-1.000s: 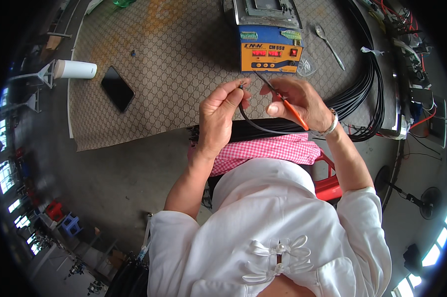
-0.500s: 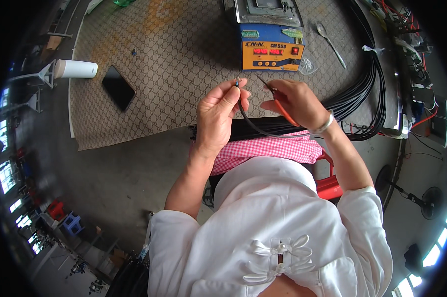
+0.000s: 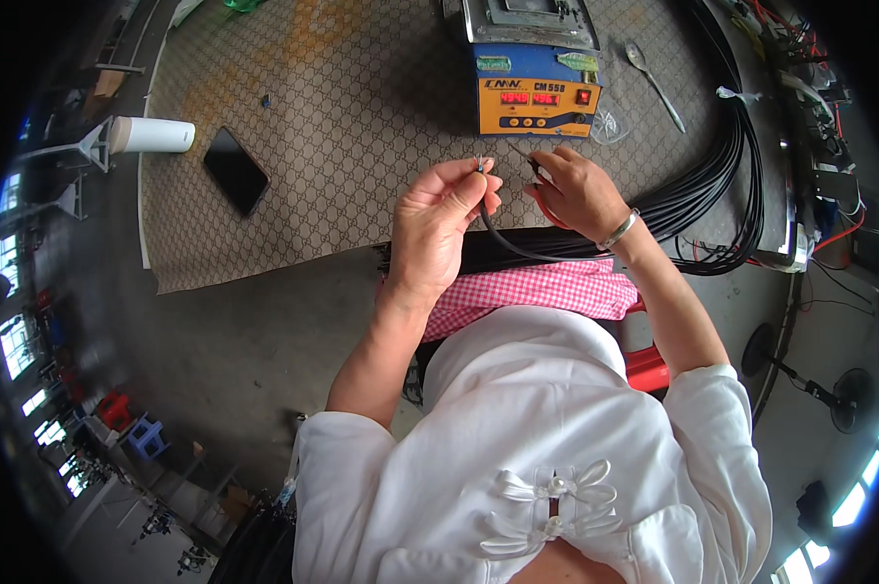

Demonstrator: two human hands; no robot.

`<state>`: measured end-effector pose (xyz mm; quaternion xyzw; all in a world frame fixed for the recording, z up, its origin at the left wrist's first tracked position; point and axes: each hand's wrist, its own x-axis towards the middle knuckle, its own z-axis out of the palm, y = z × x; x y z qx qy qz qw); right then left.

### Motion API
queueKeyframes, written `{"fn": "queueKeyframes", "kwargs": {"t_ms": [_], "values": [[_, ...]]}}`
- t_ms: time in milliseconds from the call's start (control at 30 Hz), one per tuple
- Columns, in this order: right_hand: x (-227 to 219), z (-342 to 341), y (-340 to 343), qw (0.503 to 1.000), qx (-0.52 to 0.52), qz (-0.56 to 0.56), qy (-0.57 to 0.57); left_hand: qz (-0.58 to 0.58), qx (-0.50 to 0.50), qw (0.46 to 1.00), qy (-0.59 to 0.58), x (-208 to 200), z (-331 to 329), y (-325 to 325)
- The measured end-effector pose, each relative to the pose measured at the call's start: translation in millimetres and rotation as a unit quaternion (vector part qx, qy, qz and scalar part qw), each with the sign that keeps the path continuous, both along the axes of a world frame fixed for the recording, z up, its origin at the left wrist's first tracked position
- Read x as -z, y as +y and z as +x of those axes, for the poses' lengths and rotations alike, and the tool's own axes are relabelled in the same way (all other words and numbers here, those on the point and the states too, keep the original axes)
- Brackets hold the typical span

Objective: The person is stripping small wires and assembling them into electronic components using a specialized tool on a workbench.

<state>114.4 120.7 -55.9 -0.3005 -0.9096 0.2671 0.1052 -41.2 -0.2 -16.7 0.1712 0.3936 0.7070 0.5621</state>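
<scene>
Left hand (image 3: 430, 219): thumb and forefinger pinched closed on the end of a black cable (image 3: 494, 229), fine strands showing above the fingertips, just in front of the desk unit. From there the cable drops and curves right, passing below the right hand (image 3: 586, 198). Right fingers curled round an orange-handled tool (image 3: 534, 166), its thin dark tip pointing up and left, near the cable end but apart from it; spread of its blades cannot be told. Farther out, a bundle of black cables (image 3: 720, 185) sweeps along the desk (image 3: 347, 165), right side. Beyond the hands, a blue-and-orange unit (image 3: 566, 114) with lit red display; spoon (image 3: 656, 86) to its right. Far left, phone (image 3: 236, 171) and white tumbler (image 3: 154, 135).
</scene>
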Motion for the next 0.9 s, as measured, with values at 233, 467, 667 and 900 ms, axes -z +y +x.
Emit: {"fn": "queueKeyframes", "kwargs": {"t_ms": [233, 467, 667, 900], "values": [[-18.0, 0.1, 0.6, 0.950, 0.026, -0.307, 0.052, -0.034, 0.012, 0.999, -0.031, -3.5, -1.2, 0.5], [-15.4, -3.4, 1.2, 0.972, 0.063, -0.224, -0.006, -0.056, 0.025, 0.993, -0.098, -4.0, -2.5, 1.3], [-4.4, -2.6, -0.7, 1.000, 0.009, -0.007, -0.018, -0.067, 0.036, 0.991, -0.113, -3.5, -4.5, 1.1], [15.3, 0.0, 2.3, 0.979, -0.008, 0.192, -0.062, -0.066, 0.040, 0.989, -0.129, -4.9, -3.0, 2.7]]}}
